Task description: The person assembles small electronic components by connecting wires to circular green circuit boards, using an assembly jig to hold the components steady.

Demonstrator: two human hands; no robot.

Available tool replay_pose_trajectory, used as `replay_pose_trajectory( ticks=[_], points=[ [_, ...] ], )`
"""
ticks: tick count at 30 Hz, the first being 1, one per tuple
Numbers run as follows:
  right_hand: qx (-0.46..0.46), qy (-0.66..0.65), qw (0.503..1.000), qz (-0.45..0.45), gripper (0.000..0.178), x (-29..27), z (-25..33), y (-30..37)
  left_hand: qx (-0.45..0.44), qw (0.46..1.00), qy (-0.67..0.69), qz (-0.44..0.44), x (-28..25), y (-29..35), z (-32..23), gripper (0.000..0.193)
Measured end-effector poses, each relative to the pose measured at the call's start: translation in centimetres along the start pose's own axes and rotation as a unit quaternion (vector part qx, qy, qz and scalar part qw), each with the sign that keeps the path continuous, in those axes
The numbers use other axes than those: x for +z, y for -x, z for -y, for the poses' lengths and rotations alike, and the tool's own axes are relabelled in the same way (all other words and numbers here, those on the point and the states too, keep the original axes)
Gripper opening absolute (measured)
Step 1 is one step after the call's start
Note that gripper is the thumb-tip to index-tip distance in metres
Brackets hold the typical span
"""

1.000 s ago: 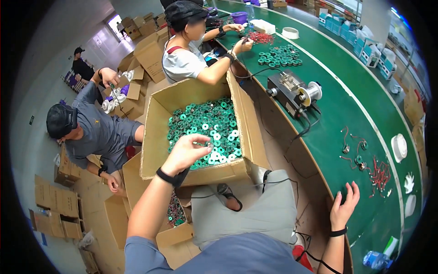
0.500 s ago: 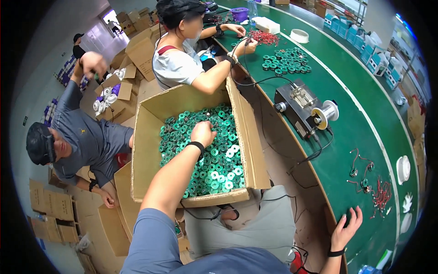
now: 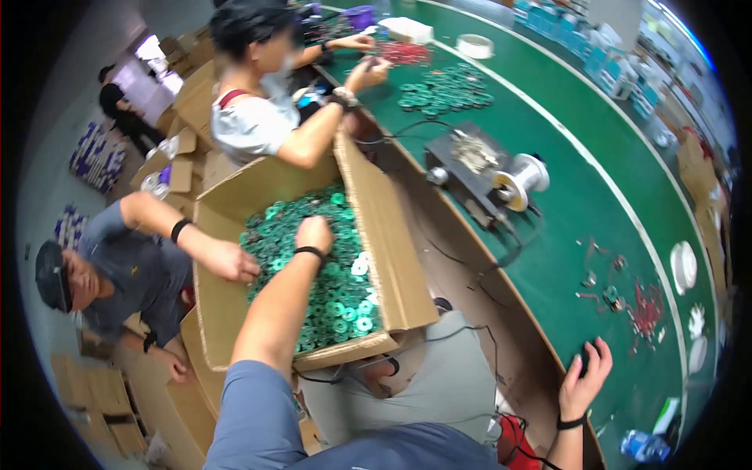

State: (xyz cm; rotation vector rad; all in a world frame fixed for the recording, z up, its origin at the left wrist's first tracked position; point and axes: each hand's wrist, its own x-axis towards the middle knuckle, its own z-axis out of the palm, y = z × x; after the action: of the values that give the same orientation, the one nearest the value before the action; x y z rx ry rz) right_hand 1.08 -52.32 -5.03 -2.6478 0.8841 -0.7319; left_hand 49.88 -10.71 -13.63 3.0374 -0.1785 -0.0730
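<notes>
My left hand (image 3: 315, 233) is down in a cardboard box (image 3: 219, 205), closed, its fingers curled among small green ring-shaped parts (image 3: 317, 301). Its fingertips are hidden, so what they hold cannot be made out. The box stands tilted in front of my lap, with a thick layer of the rings inside. My right hand (image 3: 586, 377) rests at the near edge of the green table (image 3: 540, 313), fingers stretched and apart, holding nothing I can see. Nearest to it on the table lie red wires (image 3: 647, 315) with small parts attached.
A co-worker's hand (image 3: 235, 262) reaches into the box from the left. Another person (image 3: 251, 117) works with red wires at the table's far end, near a spread of green rings (image 3: 446, 90). A dark device (image 3: 466, 168) with a wire spool (image 3: 523, 182) stands on the table.
The left co-worker's raised hand has come down into the box. My left hand stays among the rings, and my right hand stays at the table edge. The view has swung to the right.
</notes>
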Motion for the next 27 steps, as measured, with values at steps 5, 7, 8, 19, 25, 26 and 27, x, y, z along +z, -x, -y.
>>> replay_pose_trajectory(
  ticks=[5,7,8,19,25,26,27],
  points=[
    [-0.035,-0.02,0.999,-0.011,0.034,0.4,1.2,-0.9,0.002,0.998,0.046,-0.043,-5.0,2.5,0.7,0.042],
    [-0.029,-0.041,0.999,0.011,0.038,0.4,1.4,-1.1,0.021,0.978,0.187,-0.093,-7.9,3.6,1.3,0.042],
    [-0.025,-0.039,0.999,0.028,0.039,-0.1,1.3,-1.2,0.072,0.958,0.243,-0.131,-9.3,4.7,0.2,0.041],
    [-0.084,0.022,0.996,-0.034,0.055,0.3,-2.0,-10.8,0.062,0.848,0.516,-0.106,-20.4,36.2,1.3,0.017],
    [-0.036,0.057,0.997,0.038,0.019,1.3,-8.3,-11.3,-0.028,0.738,0.674,0.021,-12.4,45.8,1.9,0.023],
    [-0.027,0.062,0.997,0.035,0.018,1.3,-8.2,-11.0,-0.044,0.73,0.681,0.033,-11.9,47.0,2.2,0.024],
    [-0.035,0.06,0.997,0.024,0.019,1.3,-7.7,-10.7,-0.047,0.733,0.678,0.026,-11.7,48.0,2.2,0.024]
  ],
)
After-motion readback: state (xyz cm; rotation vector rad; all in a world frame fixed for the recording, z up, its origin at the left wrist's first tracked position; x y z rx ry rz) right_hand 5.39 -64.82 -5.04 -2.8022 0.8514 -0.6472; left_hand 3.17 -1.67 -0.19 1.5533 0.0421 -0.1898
